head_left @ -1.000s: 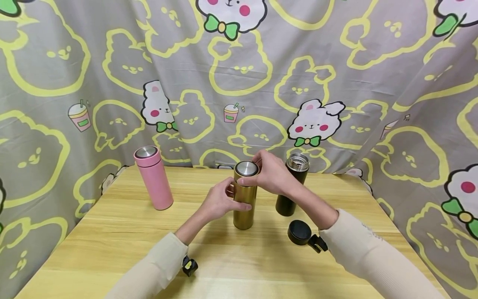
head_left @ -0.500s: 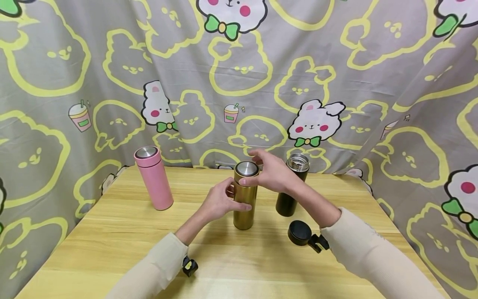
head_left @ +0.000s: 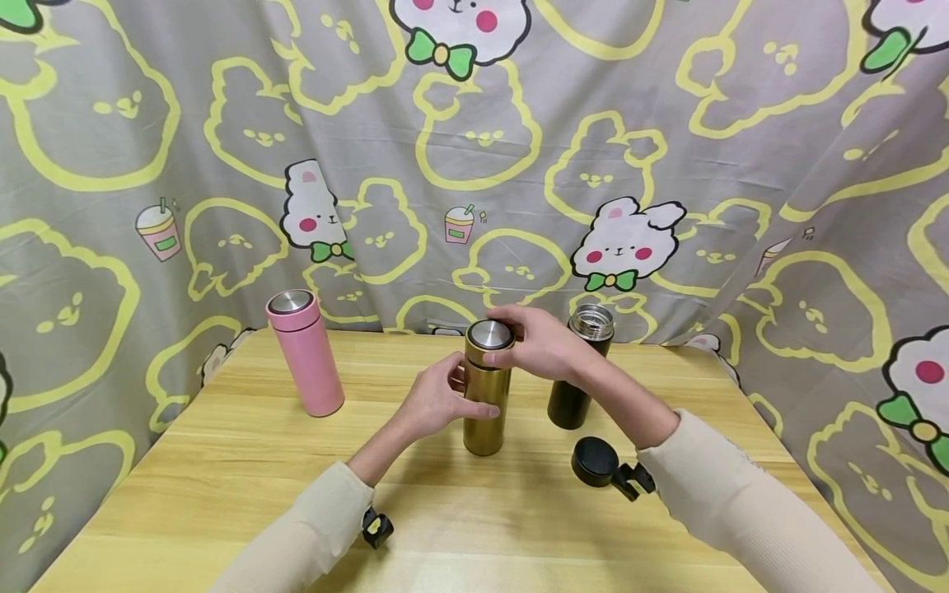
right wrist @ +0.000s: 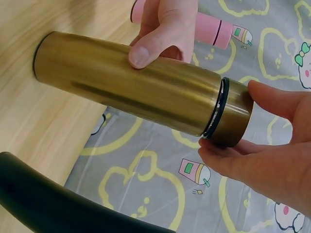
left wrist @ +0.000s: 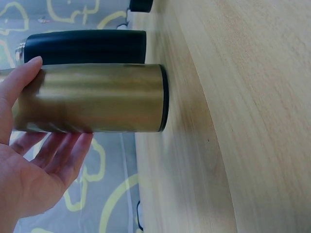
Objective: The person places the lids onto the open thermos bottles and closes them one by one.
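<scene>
A person's left hand (head_left: 441, 399) grips the brushed-gold cylindrical metal bottle (head_left: 487, 387) upright on the pale wood-grain worktop (head_left: 185, 461), midway between its left and right edges and nearer the far one. The thumb lies across the front and the fingers curve behind. The right hand (head_left: 544, 346) pinches the gold, silver-topped lid (right wrist: 236, 114), its thumb on one side and fingertips on the opposite side; a dark band (right wrist: 218, 110) shows where lid meets body. The step in hand appears to be turning the lid, though which way it turns cannot be told. Any further turn would call for a steady left hold and a level right-hand pinch. Toward the worktop's far left corner stands a pink cylindrical bottle (head_left: 310, 362), lid on. Toward the far right corner is a black cylindrical bottle (head_left: 569, 399), lidless, its silver neck bare. A round black lid (head_left: 595, 461) lies nearer the front edge.
</scene>
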`<state>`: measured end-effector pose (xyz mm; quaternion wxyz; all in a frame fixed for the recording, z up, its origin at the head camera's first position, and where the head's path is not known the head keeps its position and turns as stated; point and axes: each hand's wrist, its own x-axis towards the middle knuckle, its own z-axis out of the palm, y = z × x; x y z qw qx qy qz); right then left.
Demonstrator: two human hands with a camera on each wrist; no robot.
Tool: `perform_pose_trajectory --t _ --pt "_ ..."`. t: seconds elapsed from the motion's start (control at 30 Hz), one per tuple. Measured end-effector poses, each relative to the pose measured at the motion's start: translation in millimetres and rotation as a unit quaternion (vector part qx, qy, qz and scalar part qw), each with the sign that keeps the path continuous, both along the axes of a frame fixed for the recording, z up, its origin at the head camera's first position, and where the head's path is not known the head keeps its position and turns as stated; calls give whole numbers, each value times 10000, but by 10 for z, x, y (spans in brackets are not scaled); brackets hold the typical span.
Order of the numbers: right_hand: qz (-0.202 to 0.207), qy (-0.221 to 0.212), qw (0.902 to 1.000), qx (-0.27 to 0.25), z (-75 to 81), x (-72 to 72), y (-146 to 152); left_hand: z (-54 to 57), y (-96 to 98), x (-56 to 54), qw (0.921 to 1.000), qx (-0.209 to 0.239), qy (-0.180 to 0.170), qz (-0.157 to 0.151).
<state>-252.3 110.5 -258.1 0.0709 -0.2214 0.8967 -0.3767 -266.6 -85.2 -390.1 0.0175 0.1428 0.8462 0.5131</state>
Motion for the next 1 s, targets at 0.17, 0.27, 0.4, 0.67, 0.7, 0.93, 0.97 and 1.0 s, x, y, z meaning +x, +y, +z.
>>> perform_pose_trajectory --t 0.17,0.27,0.4,0.67,0.7,0.93,0.97,1.0 --pt "-263 276 9991 175 -4 17 -9 -2 -2 4 10000 -26 -3 -4" --pt "-530 412 9974 257 -25 28 -25 -2 -2 6 10000 -37 3 -5" --pt "-801 643 9941 344 -68 28 -54 -2 1 1 10000 -20 12 9" --pt "-947 896 9904 461 -101 26 -76 -4 -2 5 10000 -53 -40 31" --pt "-944 895 9904 457 -99 28 -76 -5 -3 5 10000 -50 -52 30" --pt "-898 922 9907 446 -97 30 -68 -14 -12 -3 9999 -102 24 -24" --pt "-894 927 9906 451 -96 31 -67 -14 -14 -6 9999 -115 28 -32" --pt "-888 930 9906 460 -95 31 -66 -14 -16 -7 9999 -124 28 -33"
